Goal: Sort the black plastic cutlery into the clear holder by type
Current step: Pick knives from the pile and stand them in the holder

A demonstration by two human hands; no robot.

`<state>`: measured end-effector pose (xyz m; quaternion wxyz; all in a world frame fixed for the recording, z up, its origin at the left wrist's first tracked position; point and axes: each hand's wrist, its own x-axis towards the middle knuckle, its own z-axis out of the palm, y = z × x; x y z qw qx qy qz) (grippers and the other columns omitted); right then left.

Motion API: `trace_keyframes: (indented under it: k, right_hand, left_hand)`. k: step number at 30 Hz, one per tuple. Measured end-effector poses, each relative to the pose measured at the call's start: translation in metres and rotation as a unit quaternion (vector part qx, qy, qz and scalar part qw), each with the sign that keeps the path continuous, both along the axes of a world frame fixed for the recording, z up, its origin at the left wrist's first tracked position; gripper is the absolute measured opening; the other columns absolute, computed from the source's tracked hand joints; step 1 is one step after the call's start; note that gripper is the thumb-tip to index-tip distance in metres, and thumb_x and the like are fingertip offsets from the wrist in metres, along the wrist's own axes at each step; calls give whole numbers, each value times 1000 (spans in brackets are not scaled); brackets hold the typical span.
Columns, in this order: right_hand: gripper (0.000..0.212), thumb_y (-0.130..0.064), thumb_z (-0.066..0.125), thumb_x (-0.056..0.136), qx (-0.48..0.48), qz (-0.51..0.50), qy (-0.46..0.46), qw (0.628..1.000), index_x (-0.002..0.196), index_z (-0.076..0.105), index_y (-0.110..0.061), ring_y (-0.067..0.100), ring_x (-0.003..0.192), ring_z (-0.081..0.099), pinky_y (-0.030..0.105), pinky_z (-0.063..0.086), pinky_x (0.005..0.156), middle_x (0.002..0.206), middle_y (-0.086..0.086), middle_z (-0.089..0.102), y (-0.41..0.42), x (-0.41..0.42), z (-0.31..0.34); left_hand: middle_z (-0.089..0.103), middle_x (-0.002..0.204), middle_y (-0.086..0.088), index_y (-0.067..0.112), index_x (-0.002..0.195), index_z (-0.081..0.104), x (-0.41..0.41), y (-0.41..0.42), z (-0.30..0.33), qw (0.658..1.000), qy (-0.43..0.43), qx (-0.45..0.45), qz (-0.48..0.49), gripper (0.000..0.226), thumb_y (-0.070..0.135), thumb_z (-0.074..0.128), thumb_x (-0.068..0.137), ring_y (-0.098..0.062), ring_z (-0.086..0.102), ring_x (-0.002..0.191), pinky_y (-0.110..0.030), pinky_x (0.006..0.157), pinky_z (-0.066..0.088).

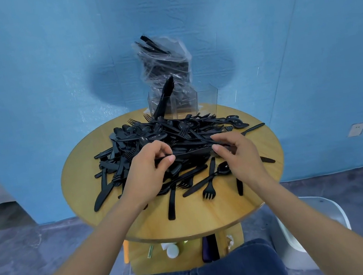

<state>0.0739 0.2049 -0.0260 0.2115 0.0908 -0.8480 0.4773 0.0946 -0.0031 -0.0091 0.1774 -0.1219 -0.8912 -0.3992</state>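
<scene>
over the cutlery pile [170, 134], both hands pinch a black knife [192, 153].

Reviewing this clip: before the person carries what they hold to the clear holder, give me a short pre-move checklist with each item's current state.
1. Left hand pinches one end of a black piece: ok.
2. Right hand pinches the other end: ok.
3. Type of the held piece known: cannot tell; it blends into the pile.
4. Clear holder upright at the table's far edge: ok.
5. A free compartment: ok; the right one looks empty, the left holds cutlery.
6. Path over the pile unobstructed: ok.
</scene>
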Motion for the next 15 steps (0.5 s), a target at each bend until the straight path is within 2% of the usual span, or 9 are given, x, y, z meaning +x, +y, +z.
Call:
trace_keyframes:
  k: [4, 8, 11, 13, 15]
  right_hand:
    - [25, -22, 61, 90, 84, 31, -3, 996, 115, 65, -24, 10, 112, 50, 29, 38, 98, 113, -11, 59, -7, 0, 0]
    - [25, -18, 65, 88, 116, 26, -29, 993, 112, 66, -25, 17, 115, 47, 33, 39, 98, 115, -11, 57, -12, -6, 0]
    - [27, -15, 65, 87, 126, 17, -50, 991, 113, 65, -24, 17, 117, 45, 30, 36, 97, 117, -9, 57, -14, -8, -1]
    - [31, -15, 64, 88, 134, 12, -59, 989, 118, 63, -24, 16, 118, 43, 26, 32, 95, 120, -8, 58, -14, -7, -2]
    - [31, -16, 64, 88, 134, 7, -61, 989, 118, 63, -23, 17, 119, 45, 29, 35, 97, 120, -7, 59, -14, -7, -3]
  left_hand:
    - [57, 83, 8, 25, 87, 61, 4, -3, 1, 1000, -4, 12, -10, 9, 18, 59, 91, -4, 53, 79, -8, 66, 35]
    - [59, 81, 5, 23, 91, 63, 7, -7, 0, 999, -11, 33, -13, 7, 18, 59, 91, -5, 54, 77, -14, 68, 39]
    - [58, 78, 5, 25, 95, 62, 11, -14, 1, 999, -12, 46, -8, 9, 18, 60, 90, -4, 54, 76, -12, 67, 38]
    - [59, 84, 7, 25, 95, 63, 14, -20, 1, 999, -3, 51, 7, 9, 18, 60, 90, -1, 55, 80, -8, 70, 37]
    - [58, 90, 13, 27, 95, 64, 16, -27, 0, 998, 8, 54, 29, 10, 18, 60, 91, 5, 53, 84, -4, 69, 36]
